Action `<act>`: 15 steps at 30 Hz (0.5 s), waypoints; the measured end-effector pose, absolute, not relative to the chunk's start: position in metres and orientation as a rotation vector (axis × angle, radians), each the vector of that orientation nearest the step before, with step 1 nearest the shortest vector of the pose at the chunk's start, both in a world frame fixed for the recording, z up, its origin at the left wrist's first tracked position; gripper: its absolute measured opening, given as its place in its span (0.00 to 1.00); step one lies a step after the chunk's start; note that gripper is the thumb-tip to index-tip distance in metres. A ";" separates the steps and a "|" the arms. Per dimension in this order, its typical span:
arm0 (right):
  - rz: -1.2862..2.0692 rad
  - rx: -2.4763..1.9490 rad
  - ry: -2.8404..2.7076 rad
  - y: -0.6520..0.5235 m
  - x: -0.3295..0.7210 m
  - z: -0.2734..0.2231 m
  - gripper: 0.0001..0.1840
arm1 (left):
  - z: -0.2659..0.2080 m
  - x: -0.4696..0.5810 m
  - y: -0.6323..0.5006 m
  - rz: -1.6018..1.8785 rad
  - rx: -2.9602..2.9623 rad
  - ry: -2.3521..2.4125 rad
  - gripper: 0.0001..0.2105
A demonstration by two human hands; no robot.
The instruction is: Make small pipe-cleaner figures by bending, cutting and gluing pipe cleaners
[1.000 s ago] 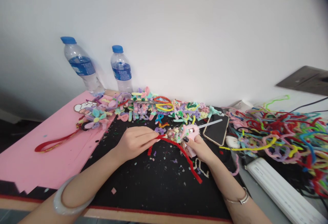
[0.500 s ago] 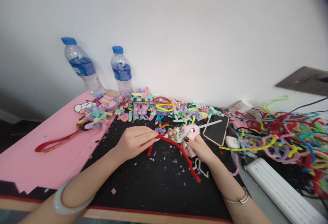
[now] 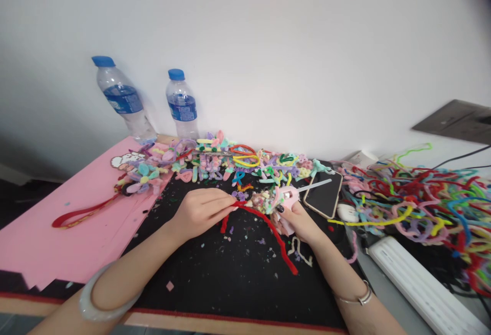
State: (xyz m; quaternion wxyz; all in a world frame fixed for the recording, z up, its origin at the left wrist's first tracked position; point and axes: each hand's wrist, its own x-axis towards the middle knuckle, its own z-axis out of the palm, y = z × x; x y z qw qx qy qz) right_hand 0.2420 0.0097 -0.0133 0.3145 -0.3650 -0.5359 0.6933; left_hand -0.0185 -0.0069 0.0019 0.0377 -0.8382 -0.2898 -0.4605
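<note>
Between the fingertips of my left hand [image 3: 203, 210] is a red pipe cleaner [image 3: 276, 233], pinched near one end; its long end droops to the right over the black mat [image 3: 215, 273]. My right hand [image 3: 299, 222] is wrapped round the handle of a pink hot glue gun [image 3: 287, 194] covered in bits of decoration. A translucent glue stick [image 3: 315, 185] pokes out of its back. The gun's nozzle points left and meets or nearly meets the red pipe cleaner beside my left fingertips; the exact contact is too small to tell.
Colourful pipe-cleaner pieces and scissors [image 3: 245, 156] line the wall. Two water bottles [image 3: 182, 107] stand at the back left by pink sheets [image 3: 76, 212]. To the right are a phone [image 3: 324, 197], a tangle of pipe cleaners [image 3: 422, 192] and a white power strip [image 3: 422, 284].
Almost nothing differs. Both hands hold the same place, with the glue gun and the red pipe cleaner shifting only very slightly.
</note>
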 end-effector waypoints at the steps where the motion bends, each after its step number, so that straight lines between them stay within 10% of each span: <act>1: 1.830 -0.953 -1.416 0.010 0.242 -0.013 0.22 | 0.002 -0.019 -0.007 -1.414 -2.575 -0.889 0.07; 15: 1.791 -0.936 -1.467 0.010 0.244 -0.014 0.23 | 0.001 -0.020 -0.006 -1.403 -2.574 -0.890 0.07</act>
